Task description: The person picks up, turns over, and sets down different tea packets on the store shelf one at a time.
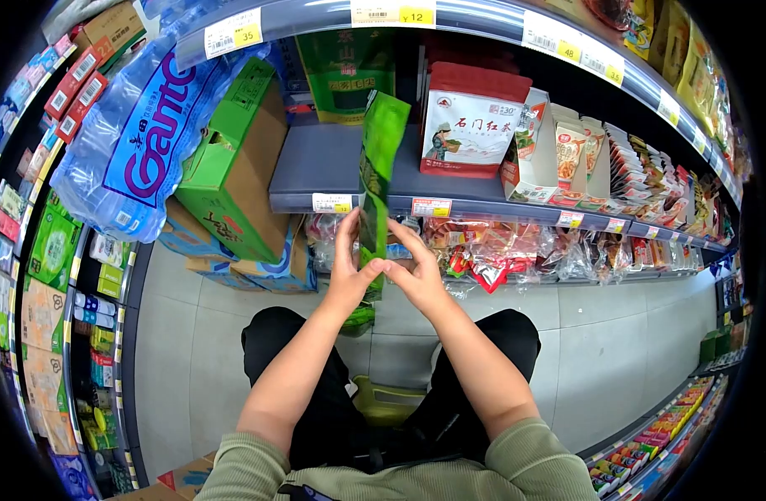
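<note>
A shiny green pouch (381,159) stands upright between my hands, turned nearly edge-on in front of the shelf. My left hand (350,271) grips its lower left side, and my right hand (412,271) holds the lower right side, with the thumbs meeting in front. Behind it on the shelf (316,163) is a larger green and gold bag (345,79). To the right of my hands, a red and white tea pouch (471,121) stands on the same shelf. Another green package (358,320) shows partly below my hands.
Beside the shelf on the left are a green carton (237,167) and a shrink-wrapped blue bottle pack (141,142). Small packets in an open box (558,159) line the shelf to the right. Plastic-wrapped snacks (492,242) fill the lower shelf. A price-tagged shelf edge (475,25) juts out above.
</note>
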